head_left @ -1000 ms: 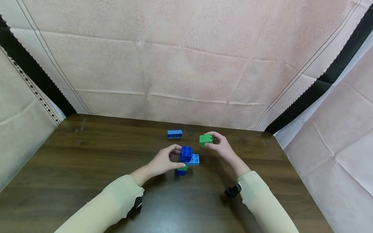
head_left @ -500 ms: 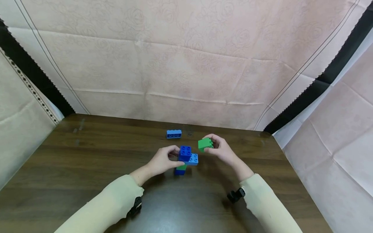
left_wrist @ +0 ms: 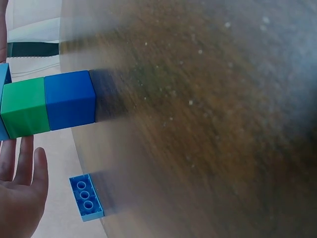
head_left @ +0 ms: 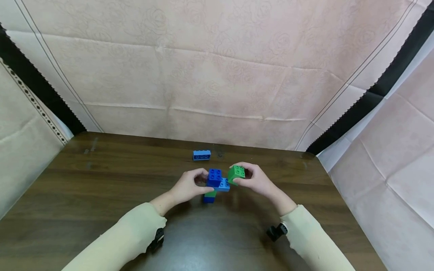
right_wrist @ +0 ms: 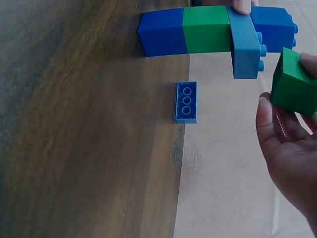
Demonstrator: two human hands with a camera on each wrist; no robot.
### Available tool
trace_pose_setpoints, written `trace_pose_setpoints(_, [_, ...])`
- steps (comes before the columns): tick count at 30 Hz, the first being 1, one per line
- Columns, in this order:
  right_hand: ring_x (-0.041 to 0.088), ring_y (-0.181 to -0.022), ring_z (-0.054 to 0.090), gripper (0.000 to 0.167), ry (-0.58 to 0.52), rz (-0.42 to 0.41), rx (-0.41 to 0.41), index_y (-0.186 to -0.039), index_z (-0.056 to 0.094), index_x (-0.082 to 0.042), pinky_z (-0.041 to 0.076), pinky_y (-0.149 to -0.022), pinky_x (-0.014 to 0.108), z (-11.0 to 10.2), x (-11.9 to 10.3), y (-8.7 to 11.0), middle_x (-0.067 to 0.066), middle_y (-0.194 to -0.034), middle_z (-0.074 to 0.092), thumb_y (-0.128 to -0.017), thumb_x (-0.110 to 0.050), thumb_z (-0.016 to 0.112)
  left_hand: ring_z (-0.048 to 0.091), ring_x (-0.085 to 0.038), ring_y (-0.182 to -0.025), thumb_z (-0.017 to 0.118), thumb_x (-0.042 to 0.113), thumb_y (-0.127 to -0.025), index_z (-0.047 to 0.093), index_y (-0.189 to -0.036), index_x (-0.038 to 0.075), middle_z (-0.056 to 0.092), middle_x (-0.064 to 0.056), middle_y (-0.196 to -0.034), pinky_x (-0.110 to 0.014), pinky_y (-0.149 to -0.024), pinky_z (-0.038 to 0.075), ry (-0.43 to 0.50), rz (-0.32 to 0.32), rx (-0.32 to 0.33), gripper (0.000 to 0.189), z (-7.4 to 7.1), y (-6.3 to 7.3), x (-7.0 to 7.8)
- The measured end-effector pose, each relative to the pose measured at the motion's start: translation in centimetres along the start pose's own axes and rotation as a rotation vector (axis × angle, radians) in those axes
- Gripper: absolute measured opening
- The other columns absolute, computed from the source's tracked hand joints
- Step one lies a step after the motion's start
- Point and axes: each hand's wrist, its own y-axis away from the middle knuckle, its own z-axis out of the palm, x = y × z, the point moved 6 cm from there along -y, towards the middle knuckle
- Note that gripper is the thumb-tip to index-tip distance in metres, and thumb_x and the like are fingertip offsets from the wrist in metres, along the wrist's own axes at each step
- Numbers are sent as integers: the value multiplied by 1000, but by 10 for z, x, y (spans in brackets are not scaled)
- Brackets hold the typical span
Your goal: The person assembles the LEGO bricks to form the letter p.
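A tower of toy building bricks stands on the table: a dark blue bottom brick [right_wrist: 162, 32], a green brick [right_wrist: 206, 29], a light blue long brick [head_left: 223, 185] jutting to the right, and a dark blue top brick [head_left: 214, 177]. My left hand [head_left: 184, 188] holds the tower from the left, thumb in front at the light blue brick and fingers behind. Between thumb and fingers, my right hand [head_left: 255, 182] pinches a second green brick [head_left: 236, 173], slightly tilted. That brick hovers close over the jutting studs, which show bare in the right wrist view.
Behind the tower, a loose light blue brick [head_left: 201, 155] lies on its side near the table's back edge, its hollow underside facing me. The brown wooden table [head_left: 101, 188] ends at a pale cloth screen [head_left: 217, 86] at the back.
My right hand has brought its green brick down and left toward the jutting light blue brick, turning its studs from rightward to upward. The left hand still holds the tower in place.
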Motion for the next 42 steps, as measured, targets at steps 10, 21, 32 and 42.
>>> trace_pose_setpoints(10, [19, -81, 54, 36, 31, 6, -34, -119, 57, 1, 51, -69, 26, 6, 0, 0, 16, -103, 60, -85, -10, 67, 59, -16, -91, 74, 23, -80, 60, -104, 13, 65, -3, -101, -34, -85, 52, 24, -15, -14, 30, 0, -2, 0])
trace_pose_setpoints(21, [18, -80, 54, 37, 49, -11, -49, -118, 57, 2, 51, -70, 30, 8, 0, -2, 15, -103, 61, -85, -9, 67, 59, -16, -91, 74, 22, -80, 59, -102, 12, 64, -5, -102, -33, -85, 53, 54, -3, -36, 29, 1, -2, 1])
trace_pose_setpoints(32, [18, -80, 54, 36, 119, -36, -66, -117, 59, 0, 51, -69, 25, 9, -6, -3, 11, -100, 60, -84, -12, 69, 58, -16, -85, 74, 23, -81, 58, -100, 11, 64, -5, -97, -30, -79, 54, 38, 34, -60, 28, 0, -4, 3])
trace_pose_setpoints(42, [14, -79, 52, 35, 170, -13, -97, -115, 60, -1, 51, -70, 29, 11, -13, -1, 10, -98, 58, -83, -10, 70, 57, -15, -84, 74, 22, -81, 57, -99, 11, 64, -4, -95, -30, -78, 54, 5, 58, -62, 27, 0, -5, 5])
